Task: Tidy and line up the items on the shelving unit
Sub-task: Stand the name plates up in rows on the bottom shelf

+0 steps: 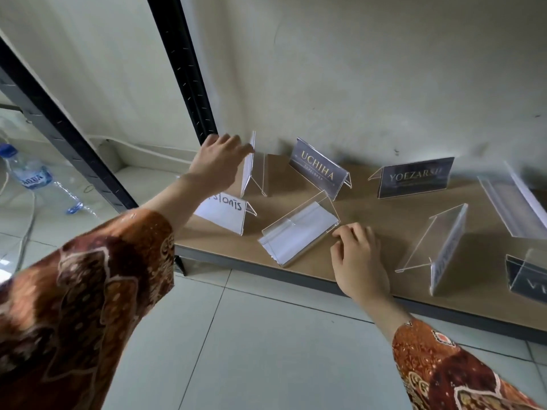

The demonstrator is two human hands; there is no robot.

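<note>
Left hand [220,161] gripped the upright stand [251,167] at the shelf's [370,232] back-left corner. Right hand [358,255], fingers relaxed, rested beside the tipped stand [296,232]. Best: set one squarely against the wall, then right the tipped one alongside.

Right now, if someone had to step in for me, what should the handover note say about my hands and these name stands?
Left hand: fingers on the upright clear stand at the back left of the shelf board; whether it grips is unclear.
Right hand: loosely curled, holding nothing, beside the tipped stand with white paper.
Standing but at mixed angles: the UCHIHA sign, the YOEZARSII sign, the handwritten white sign.
Done: nothing lined up yet.
Left: right the tipped stand, turn the sideways stand, then set all in one row facing front, including those at the right edge.
</note>
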